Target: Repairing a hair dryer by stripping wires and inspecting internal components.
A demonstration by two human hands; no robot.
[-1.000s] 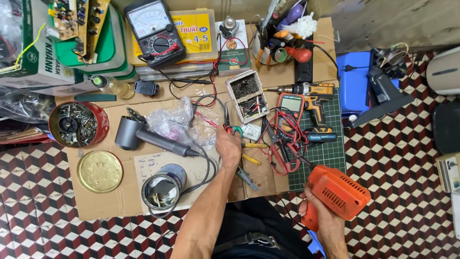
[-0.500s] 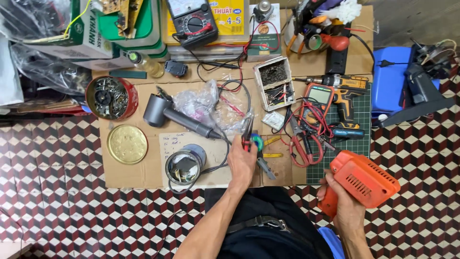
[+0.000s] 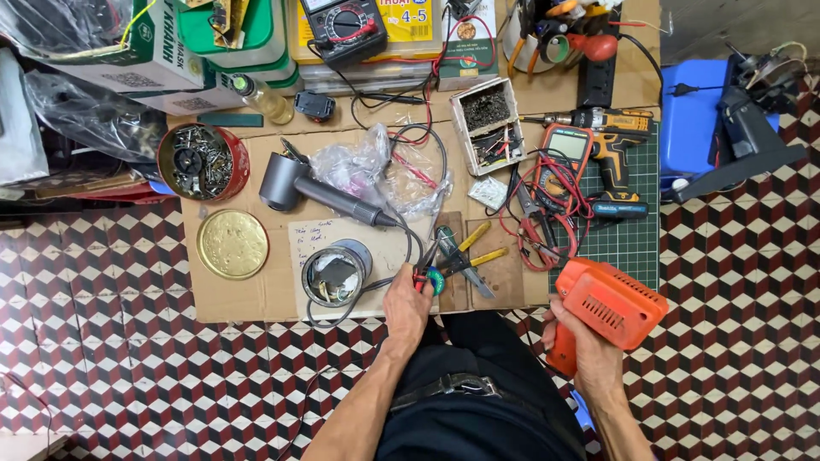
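Hands gripping tools over a flat brown cardboard sheet (image 3: 256, 294)

Left hand (image 3: 406, 303) is pinching red-handled metal pliers (image 3: 424, 266) at six o'clock; right hand (image 3: 589, 354) is wrapping the ribbed orange plastic power tool (image 3: 611, 303) at four o'clock.

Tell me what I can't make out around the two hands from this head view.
- Tool tips in the left hand: small red-handled pliers, too small to tell what they grip.
- Orange plastic power tool in the right hand: its working end is hidden behind its own body.
- Open round metal tin: contents dark, unclear.
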